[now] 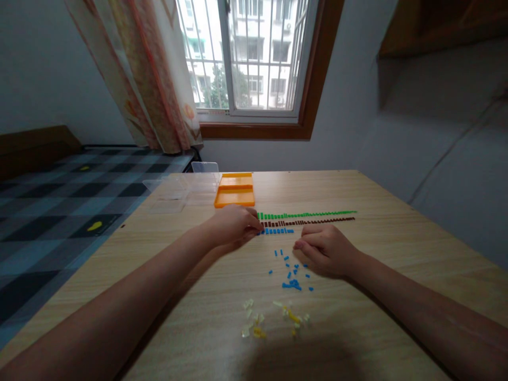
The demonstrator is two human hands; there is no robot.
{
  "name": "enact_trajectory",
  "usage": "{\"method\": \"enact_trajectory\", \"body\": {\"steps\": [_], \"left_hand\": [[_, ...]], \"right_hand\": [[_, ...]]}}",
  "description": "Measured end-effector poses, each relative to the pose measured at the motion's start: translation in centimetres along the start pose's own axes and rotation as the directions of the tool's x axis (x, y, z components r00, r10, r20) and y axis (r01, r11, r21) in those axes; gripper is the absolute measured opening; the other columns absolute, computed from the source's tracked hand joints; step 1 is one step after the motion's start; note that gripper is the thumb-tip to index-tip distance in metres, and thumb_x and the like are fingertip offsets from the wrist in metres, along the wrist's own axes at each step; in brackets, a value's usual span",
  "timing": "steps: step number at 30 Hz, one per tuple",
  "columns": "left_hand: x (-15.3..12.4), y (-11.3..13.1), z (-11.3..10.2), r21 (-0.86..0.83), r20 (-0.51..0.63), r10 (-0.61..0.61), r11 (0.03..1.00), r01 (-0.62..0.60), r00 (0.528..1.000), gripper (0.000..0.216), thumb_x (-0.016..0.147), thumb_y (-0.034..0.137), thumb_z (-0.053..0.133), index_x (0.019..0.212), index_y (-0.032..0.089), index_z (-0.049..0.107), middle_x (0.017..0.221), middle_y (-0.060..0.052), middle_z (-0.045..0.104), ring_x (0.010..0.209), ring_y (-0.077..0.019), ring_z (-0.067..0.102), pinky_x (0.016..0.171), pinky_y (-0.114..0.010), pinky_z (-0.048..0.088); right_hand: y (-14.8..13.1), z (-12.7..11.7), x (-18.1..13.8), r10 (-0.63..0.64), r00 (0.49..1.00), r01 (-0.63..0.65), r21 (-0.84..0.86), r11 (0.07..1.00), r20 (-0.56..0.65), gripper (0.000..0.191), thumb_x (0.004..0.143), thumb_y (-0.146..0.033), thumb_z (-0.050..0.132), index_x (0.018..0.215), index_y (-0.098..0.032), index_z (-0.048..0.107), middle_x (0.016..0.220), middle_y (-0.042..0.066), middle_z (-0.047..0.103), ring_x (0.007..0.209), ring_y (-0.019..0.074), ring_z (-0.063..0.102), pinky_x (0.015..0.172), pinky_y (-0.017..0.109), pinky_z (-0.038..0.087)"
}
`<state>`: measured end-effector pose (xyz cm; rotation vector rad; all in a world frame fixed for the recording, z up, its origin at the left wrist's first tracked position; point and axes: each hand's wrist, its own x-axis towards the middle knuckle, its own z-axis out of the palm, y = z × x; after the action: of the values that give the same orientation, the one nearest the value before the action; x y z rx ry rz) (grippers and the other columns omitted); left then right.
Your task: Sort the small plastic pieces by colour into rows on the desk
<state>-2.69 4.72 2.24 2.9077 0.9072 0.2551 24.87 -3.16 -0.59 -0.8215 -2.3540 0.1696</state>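
My left hand [234, 223] reaches to the left end of a short row of small blue pieces [278, 231]. Its fingers are closed together, and the fingertips cover that end of the row; whether they grip a piece is hidden. On the table right of the row rests my right hand [326, 248], its fingers curled closed beside a scatter of loose blue pieces [292, 284]. What it holds, if anything, I cannot make out. Beyond the blue row run a longer row of brown pieces [313, 222] and one of green pieces [305, 215].
Nearer me on the wooden table [190, 328] lie loose pale and yellow pieces [259, 332]. An open orange case [235, 197] stands at the back, with clear plastic boxes [169, 196] to its left. A bed [63, 201] is at left; a window [262, 58] is behind.
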Motion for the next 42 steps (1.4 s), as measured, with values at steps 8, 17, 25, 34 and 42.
{"method": "enact_trajectory", "body": {"steps": [8,17,25,34,42], "left_hand": [[0.2,0.0,0.1,0.001,0.026,-0.03,1.0,0.03,0.999,0.021,0.088,0.024,0.062,0.097,0.026,0.081,0.096,-0.002,0.077,0.076,-0.0135,0.064,0.064,-0.023,0.04],[0.2,-0.3,-0.1,-0.01,0.011,-0.023,1.0,0.023,1.0,0.02,0.09,0.026,0.063,0.099,0.026,0.081,0.098,-0.003,0.076,0.076,-0.0138,0.065,0.064,-0.024,0.041],[0.5,1.1,-1.2,-0.124,-0.174,0.019,0.991,-0.041,0.984,0.022,0.092,0.026,0.059,0.093,0.02,0.08,0.084,-0.005,0.072,0.067,-0.0119,0.061,0.063,-0.024,0.046],[0.8,3.8,-1.2,-0.186,-0.14,0.091,0.976,-0.117,0.986,0.017,0.082,0.02,0.061,0.086,0.019,0.077,0.068,0.0,0.069,0.058,-0.0109,0.059,0.056,-0.023,0.042],[0.4,4.6,0.9,-0.027,-0.188,0.082,0.996,-0.088,0.979,0.021,0.086,0.024,0.055,0.082,0.02,0.075,0.07,-0.001,0.069,0.057,-0.0133,0.057,0.054,-0.026,0.038]], "right_hand": [[0.0,0.0,0.0,0.011,1.0,-0.011,0.005,1.0,-0.002,0.044,0.1,-0.021,0.046,0.057,-0.017,0.054,0.059,0.001,0.052,0.058,0.0121,0.049,0.057,0.029,0.032],[0.2,0.0,-0.1,-0.007,0.999,0.005,0.046,0.999,0.04,0.027,0.095,-0.022,0.055,0.077,-0.017,0.073,0.068,0.003,0.062,0.063,0.0133,0.055,0.058,0.027,0.037],[0.2,0.6,0.0,0.001,0.995,-0.012,0.108,0.994,0.1,0.017,0.094,-0.025,0.062,0.095,-0.018,0.078,0.079,0.005,0.068,0.071,0.0147,0.062,0.065,0.027,0.045],[0.2,0.8,0.2,0.014,0.984,-0.025,0.065,0.998,0.177,0.015,0.093,-0.023,0.064,0.092,-0.019,0.078,0.079,0.003,0.068,0.072,0.014,0.061,0.067,0.026,0.044],[0.4,0.4,0.3,0.107,0.974,-0.136,0.135,0.981,0.2,0.011,0.088,-0.019,0.067,0.086,-0.019,0.078,0.077,0.002,0.068,0.071,0.0134,0.061,0.067,0.025,0.043]]}}
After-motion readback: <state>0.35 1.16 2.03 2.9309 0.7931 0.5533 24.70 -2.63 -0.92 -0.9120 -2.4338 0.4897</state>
